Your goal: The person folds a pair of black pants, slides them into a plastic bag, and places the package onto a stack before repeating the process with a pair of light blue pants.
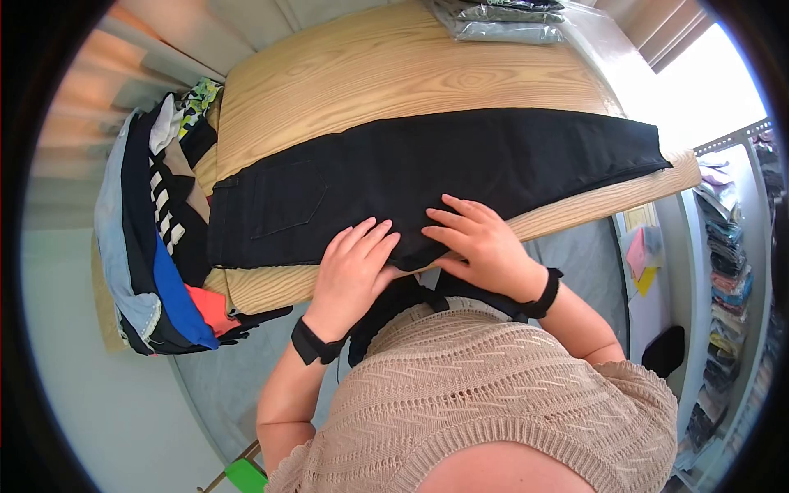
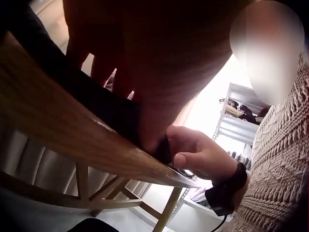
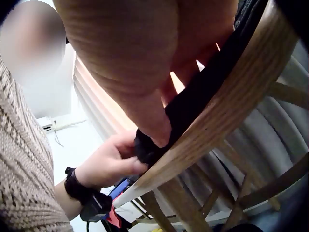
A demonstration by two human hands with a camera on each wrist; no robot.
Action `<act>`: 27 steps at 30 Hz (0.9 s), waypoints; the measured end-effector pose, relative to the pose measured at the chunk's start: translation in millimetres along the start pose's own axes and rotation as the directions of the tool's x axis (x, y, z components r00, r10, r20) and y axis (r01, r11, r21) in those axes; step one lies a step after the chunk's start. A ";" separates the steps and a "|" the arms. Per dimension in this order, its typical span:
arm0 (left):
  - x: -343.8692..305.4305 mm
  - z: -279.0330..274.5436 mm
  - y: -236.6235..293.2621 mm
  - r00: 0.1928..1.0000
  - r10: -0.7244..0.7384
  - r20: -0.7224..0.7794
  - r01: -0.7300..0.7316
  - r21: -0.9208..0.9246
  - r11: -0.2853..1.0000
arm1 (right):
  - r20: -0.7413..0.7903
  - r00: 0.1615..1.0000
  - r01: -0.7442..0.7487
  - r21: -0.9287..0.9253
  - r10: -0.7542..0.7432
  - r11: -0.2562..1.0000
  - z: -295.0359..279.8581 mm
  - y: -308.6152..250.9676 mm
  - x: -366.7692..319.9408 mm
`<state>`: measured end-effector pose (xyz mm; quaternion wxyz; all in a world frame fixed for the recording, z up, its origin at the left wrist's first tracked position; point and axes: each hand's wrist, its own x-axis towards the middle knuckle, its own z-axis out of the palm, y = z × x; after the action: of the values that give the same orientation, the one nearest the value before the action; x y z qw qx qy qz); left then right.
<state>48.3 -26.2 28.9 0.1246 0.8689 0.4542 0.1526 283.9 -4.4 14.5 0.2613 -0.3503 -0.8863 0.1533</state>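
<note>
A pair of black jeans (image 1: 460, 164), folded lengthwise with a back pocket showing, lies across the wooden table. Its waistband points left and its hem right. At the near edge of the jeans, my left hand (image 1: 349, 267) holds the fabric, fingers spread on top and thumb at the edge. Just to its right, my right hand (image 1: 485, 251) grips the same edge in a similar way. Dark cloth shows between thumb and fingers of the right hand (image 2: 205, 157) in the left wrist view, and of the left hand (image 3: 108, 162) in the right wrist view.
Several garments, among them a blue one (image 1: 177, 296), hang in a pile over the table's left end. Clear-bagged folded clothes (image 1: 501, 25) lie at the back of the wooden table (image 1: 345, 74). Shelves (image 1: 727, 279) of packed clothes stand to the right.
</note>
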 end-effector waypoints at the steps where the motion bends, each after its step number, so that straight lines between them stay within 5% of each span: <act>1: -0.3 4.3 -4.3 0.999 -0.008 -0.032 0.009 0.019 1.000 | -0.013 1.000 -0.015 -0.027 0.015 1.000 2.7 -4.9 0.7; 8: 2.7 -4.3 -7.8 0.979 -0.170 -0.109 0.150 -0.173 0.973 | -0.113 0.986 -0.135 -0.122 0.121 0.983 5.2 6.4 -3.1; 12: -0.7 -15.0 -7.6 0.980 -0.088 -0.181 0.068 -0.117 0.991 | -0.143 0.983 -0.131 -0.088 0.118 0.987 -2.5 17.7 -3.1; 15: -9.3 -20.3 -26.6 0.980 -0.169 -0.109 0.176 0.059 0.983 | -0.069 0.989 -0.136 -0.050 0.132 0.990 -5.8 22.8 -4.1; 19: -14.5 -30.0 -40.1 0.980 -0.177 -0.095 0.181 0.037 0.983 | -0.121 0.990 -0.074 -0.061 0.066 0.995 -9.1 27.7 -2.5; 21: -13.7 -33.4 -36.3 0.960 -0.257 -0.113 0.251 -0.067 0.966 | -0.151 0.984 -0.109 -0.058 0.100 0.992 -12.1 30.5 -4.4; 27: -4.6 -32.4 -38.1 0.936 -0.333 -0.114 0.339 0.048 0.939 | -0.266 0.944 -0.256 -0.217 0.195 0.942 -19.6 30.5 9.2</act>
<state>4.9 -6.3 44.5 0.0958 0.7730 0.6066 0.1588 306.0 25.4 19.9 0.3017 -0.4961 -0.8138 0.0266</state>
